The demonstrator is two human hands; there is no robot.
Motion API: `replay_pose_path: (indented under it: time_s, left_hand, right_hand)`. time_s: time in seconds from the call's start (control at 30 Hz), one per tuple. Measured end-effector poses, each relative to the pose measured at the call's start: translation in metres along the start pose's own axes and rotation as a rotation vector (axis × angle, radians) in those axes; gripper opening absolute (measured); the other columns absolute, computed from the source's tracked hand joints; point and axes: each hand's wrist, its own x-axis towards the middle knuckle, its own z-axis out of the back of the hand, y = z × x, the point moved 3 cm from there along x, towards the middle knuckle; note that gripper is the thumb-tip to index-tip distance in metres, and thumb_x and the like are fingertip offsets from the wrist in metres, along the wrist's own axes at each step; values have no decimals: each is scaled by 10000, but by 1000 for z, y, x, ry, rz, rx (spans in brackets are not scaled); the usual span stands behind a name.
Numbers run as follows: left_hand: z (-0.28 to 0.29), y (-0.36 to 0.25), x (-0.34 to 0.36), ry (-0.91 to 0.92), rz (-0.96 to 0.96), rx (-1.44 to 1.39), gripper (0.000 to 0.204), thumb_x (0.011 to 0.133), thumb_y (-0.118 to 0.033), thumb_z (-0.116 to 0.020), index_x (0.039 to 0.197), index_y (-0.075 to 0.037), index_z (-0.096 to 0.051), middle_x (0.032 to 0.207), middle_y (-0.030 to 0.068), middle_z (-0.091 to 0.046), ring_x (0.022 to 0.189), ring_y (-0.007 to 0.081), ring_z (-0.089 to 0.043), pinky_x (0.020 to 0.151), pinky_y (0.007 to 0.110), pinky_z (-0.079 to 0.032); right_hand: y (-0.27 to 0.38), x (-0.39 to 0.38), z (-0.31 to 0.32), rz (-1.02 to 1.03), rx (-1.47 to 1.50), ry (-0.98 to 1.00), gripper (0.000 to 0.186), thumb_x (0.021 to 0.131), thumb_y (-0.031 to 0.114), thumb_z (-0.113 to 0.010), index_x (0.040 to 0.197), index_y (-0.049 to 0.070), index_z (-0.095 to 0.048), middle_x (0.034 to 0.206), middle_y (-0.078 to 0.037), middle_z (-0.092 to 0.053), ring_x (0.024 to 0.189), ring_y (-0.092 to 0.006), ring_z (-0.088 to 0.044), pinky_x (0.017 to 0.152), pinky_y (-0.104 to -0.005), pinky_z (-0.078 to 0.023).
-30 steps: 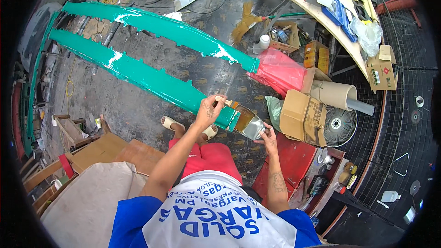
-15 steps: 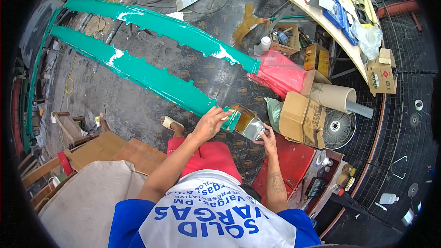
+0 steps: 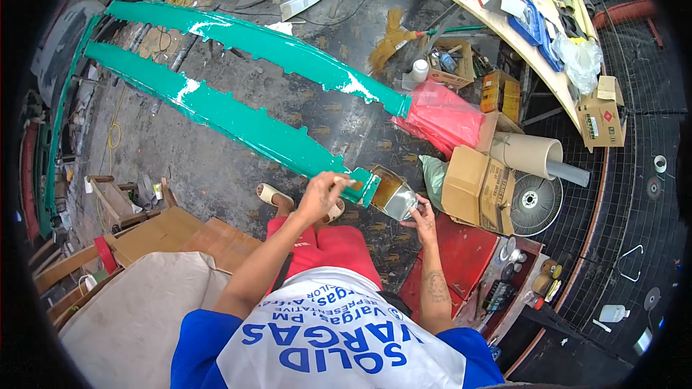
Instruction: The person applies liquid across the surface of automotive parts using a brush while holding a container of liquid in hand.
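My left hand (image 3: 321,193) grips a small paintbrush (image 3: 352,184) by its pale handle, its bristles over the near end of a long teal-painted piece (image 3: 238,122) with white patches. My right hand (image 3: 422,220) has its fingers around the lower corner of an open metal container (image 3: 394,199) with amber-brown inside, tilted beside that end. A second teal piece (image 3: 288,54) lies parallel beyond the first, its right end by pink plastic sheeting (image 3: 443,119).
Cardboard boxes (image 3: 472,184), a cardboard tube (image 3: 522,151) and a fan (image 3: 540,205) crowd the right, beside a red cabinet (image 3: 454,252). A loaded board (image 3: 562,86) is at upper right, a broom (image 3: 393,32) beyond. Wooden boards (image 3: 227,245) and a pale cloth (image 3: 137,302) lie lower left.
My left hand with the brush has moved down and leftward from the container's edge onto the teal piece's end. My right hand and the container have barely moved.
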Motion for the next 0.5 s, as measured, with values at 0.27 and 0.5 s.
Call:
replay_pose_path:
  time_s: [0.27,0.5]
  left_hand:
    - [-18,-7,-7,-239,56,-102,152,955,-126,-592,971,-9,-688,890,162,-685,715,272,-650,617,363,-500]
    - [70,51,-16,-373,301,-111,163,938,-75,-592,1048,-20,-698,860,80,-702,732,130,-629,644,290,-498]
  right_hand:
    - [-5,2,-1,-6,-17,2,544,895,103,-679,1387,102,-447,1082,-85,-531,1039,-222,-592,704,-420,-646]
    - [-6,4,4,22,-50,25,503,936,119,-599,1403,100,-417,1215,-111,-582,1058,-234,-614,671,-393,-642]
